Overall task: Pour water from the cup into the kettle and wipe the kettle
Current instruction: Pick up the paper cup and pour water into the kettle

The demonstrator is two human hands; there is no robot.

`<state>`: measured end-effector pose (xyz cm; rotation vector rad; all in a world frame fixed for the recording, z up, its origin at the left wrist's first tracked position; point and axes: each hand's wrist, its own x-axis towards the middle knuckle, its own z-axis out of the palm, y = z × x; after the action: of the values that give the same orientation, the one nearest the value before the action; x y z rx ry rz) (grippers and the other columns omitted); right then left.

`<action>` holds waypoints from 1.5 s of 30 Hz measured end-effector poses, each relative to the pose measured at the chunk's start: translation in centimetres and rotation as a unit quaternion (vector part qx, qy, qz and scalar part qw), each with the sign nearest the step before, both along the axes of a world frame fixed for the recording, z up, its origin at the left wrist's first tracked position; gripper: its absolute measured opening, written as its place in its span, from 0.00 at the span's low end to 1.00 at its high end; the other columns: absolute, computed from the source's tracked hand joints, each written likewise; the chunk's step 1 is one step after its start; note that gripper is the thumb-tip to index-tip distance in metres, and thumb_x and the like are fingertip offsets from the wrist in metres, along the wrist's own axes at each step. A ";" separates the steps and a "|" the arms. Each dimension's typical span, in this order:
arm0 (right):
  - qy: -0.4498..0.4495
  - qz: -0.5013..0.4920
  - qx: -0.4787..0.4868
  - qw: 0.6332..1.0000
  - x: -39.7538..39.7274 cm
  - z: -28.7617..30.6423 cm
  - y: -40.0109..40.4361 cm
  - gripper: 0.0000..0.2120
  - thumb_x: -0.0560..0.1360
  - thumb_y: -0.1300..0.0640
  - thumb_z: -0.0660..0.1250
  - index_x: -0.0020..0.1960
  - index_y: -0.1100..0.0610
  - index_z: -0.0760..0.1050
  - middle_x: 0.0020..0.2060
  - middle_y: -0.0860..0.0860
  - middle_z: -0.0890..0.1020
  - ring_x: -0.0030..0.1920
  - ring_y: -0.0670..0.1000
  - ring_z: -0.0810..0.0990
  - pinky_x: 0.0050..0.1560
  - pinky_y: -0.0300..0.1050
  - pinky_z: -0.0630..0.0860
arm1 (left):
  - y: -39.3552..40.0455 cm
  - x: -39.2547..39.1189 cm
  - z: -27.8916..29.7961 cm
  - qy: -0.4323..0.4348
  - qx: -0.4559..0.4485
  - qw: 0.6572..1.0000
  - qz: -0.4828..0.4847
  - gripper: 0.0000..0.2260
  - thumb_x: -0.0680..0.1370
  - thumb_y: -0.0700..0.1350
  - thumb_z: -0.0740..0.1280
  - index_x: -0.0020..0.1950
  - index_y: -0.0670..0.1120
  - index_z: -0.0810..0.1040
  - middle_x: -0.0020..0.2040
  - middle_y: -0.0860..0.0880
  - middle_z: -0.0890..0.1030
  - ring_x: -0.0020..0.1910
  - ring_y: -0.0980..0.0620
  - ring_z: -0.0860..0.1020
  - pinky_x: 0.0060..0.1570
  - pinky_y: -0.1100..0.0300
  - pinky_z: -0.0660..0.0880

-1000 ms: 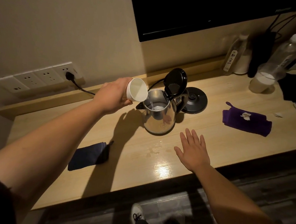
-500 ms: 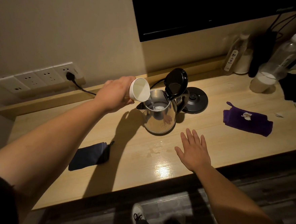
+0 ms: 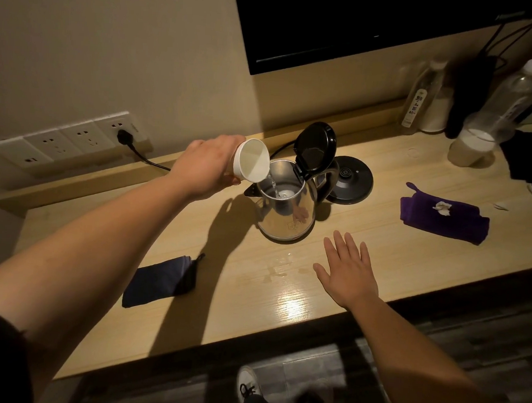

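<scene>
On the pale wood-grain desk (image 3: 412, 252), the left hand (image 3: 209, 167) grips a tilted white paper cup (image 3: 251, 164), a thin stream falling into the lid-up, shiny steel kettle (image 3: 284, 212). The right hand (image 3: 349, 271) rests flat, fingers spread; a folded purple cloth (image 3: 443, 215) lies rightmost.

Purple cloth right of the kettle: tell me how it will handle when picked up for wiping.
The purple cloth lies folded flat, so it will probably droop and unfold when lifted. The white scrap resting on it would likely slide off. It looks light.
</scene>
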<state>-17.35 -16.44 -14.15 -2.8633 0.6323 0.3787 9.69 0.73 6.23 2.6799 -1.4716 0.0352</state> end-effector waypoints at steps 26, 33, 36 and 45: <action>0.003 -0.002 0.001 1.000 0.1 0.0 0.0 0.41 0.73 0.33 0.28 0.81 0.51 0.42 0.81 0.53 0.43 0.79 0.56 0.38 0.77 0.60 0.40 | -0.6 -0.4 1.2 -0.029 0.013 0.999 -0.039 0.29 0.72 0.52 0.74 0.70 0.50 0.67 0.65 0.47 0.75 0.62 0.43 0.73 0.58 0.48 0.65; 0.003 -0.001 -0.002 1.000 0.1 -0.2 0.0 0.40 0.74 0.33 0.29 0.81 0.51 0.42 0.81 0.53 0.42 0.79 0.56 0.38 0.77 0.60 0.40 | -0.6 -0.5 1.6 -0.039 0.017 0.998 -0.047 0.30 0.72 0.50 0.75 0.70 0.48 0.67 0.65 0.46 0.75 0.62 0.43 0.73 0.59 0.48 0.65; 0.002 -0.002 0.000 1.000 0.0 -0.2 0.0 0.40 0.74 0.33 0.29 0.81 0.51 0.42 0.81 0.53 0.42 0.79 0.56 0.38 0.77 0.60 0.40 | -0.7 -0.6 1.6 -0.038 0.018 0.998 -0.048 0.30 0.72 0.50 0.75 0.70 0.48 0.66 0.65 0.46 0.75 0.63 0.43 0.73 0.60 0.47 0.65; 0.004 -0.001 0.001 1.000 0.1 -0.1 0.0 0.41 0.73 0.33 0.27 0.81 0.51 0.41 0.81 0.53 0.42 0.79 0.56 0.37 0.77 0.60 0.39 | -0.9 -0.6 1.9 -0.048 0.027 0.997 -0.055 0.31 0.72 0.49 0.75 0.71 0.48 0.66 0.65 0.45 0.75 0.63 0.42 0.73 0.61 0.47 0.65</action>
<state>-17.27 -16.44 -14.23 -2.8595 0.6358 0.3921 9.14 -0.22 8.10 2.6692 -1.6709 0.1210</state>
